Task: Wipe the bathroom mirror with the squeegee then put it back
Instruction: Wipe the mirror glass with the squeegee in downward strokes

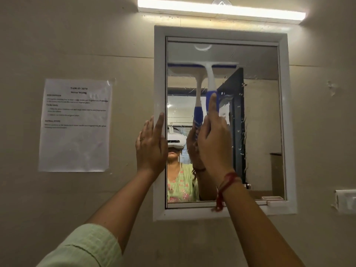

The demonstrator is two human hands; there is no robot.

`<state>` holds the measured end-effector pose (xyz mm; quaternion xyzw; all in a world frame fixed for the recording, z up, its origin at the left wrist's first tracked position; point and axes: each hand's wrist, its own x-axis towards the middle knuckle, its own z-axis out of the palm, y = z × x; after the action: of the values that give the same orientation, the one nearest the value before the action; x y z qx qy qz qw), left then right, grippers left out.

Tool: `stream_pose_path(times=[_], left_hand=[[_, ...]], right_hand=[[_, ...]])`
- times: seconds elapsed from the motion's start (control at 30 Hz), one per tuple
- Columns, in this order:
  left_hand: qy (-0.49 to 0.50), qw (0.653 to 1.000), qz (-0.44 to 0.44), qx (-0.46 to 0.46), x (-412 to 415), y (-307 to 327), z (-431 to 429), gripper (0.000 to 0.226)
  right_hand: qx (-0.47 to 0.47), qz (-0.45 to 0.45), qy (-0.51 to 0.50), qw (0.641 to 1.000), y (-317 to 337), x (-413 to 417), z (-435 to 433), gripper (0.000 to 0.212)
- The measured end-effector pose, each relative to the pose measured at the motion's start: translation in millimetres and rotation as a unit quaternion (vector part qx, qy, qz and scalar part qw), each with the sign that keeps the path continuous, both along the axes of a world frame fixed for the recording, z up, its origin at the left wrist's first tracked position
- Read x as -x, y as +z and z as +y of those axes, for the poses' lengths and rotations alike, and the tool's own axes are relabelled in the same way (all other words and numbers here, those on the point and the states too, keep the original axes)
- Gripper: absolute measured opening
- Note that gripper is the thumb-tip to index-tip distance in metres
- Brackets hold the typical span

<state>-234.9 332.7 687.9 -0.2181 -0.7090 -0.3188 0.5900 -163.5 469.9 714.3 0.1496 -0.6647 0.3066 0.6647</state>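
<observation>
Seen from the head camera, a person's right hand (212, 140) is wrapped around the blue lower grip of a squeegee (209, 78), the forefinger stretched up along the handle, apparently to steer the tool and press its blade into the glass. The blade lies level across the upper left part of the bathroom mirror (258, 116), its left end close to the inner edge of the white frame (287, 122), which suggests a wiping stroke under way high on the glass. The left hand (151, 145) is spread flat, fingers together and pointing up, against the frame's left side; it holds nothing and looks to be steadying the cabinet against the push of the stroke.

The squeegee has a white T-shaped head and neck, a dark blue strip along the blade edge and a blue grip; motion blur softens the blade. Its twin shows in the reflection just behind it. Droplets and streaks speckle the mirror's right half, so most of the wiping appears still to be done. A printed task sheet (75, 125) is stuck to the wall on the left, and a strip light (221, 9) glows above the frame.
</observation>
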Motion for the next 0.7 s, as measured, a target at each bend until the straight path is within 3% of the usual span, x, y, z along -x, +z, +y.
stream_pose_path(times=[0.13, 0.33, 0.57, 0.7], left_hand=[[-0.002, 1.000, -0.001, 0.004, 1.0, -0.5, 0.9, 0.054], [0.017, 1.000, 0.006, 0.018, 1.6, -0.2, -0.5, 0.054], [0.008, 1.000, 0.020, 0.006, -0.2, -0.4, 0.3, 0.053], [0.005, 1.000, 0.030, 0.004, -2.6, -1.3, 1.2, 0.052]], right_hand=[[0.000, 0.004, 0.023, 1.000, -29.2, -4.2, -1.8, 0.057], [0.029, 0.018, 0.028, 0.999, 15.3, -3.0, -8.6, 0.053], [0.002, -0.001, 0.022, 1.000, -51.9, -5.4, -0.3, 0.057], [0.012, 0.012, 0.022, 1.000, -35.6, -5.9, -1.1, 0.055]])
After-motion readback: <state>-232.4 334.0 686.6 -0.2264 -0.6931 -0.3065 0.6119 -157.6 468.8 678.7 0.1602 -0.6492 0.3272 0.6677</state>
